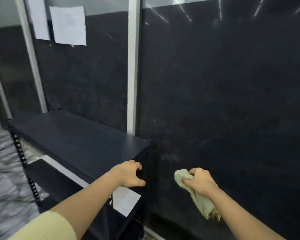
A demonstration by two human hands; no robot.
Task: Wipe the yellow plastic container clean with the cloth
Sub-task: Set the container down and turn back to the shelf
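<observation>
My right hand (200,181) grips a crumpled pale yellow-green cloth (202,202), which bunches out past my fingers and hangs down below my wrist. My left hand (129,174) hovers at the near right corner of a dark shelf top (73,135), fingers curled and apart, holding nothing. No yellow plastic container is in view.
A dark metal shelving rack (33,186) with perforated posts stands at the left against a dark partition wall (223,101) with white frame posts (133,66). Two paper sheets (68,25) hang on the wall at upper left. Grey marbled floor (5,170) lies to the left.
</observation>
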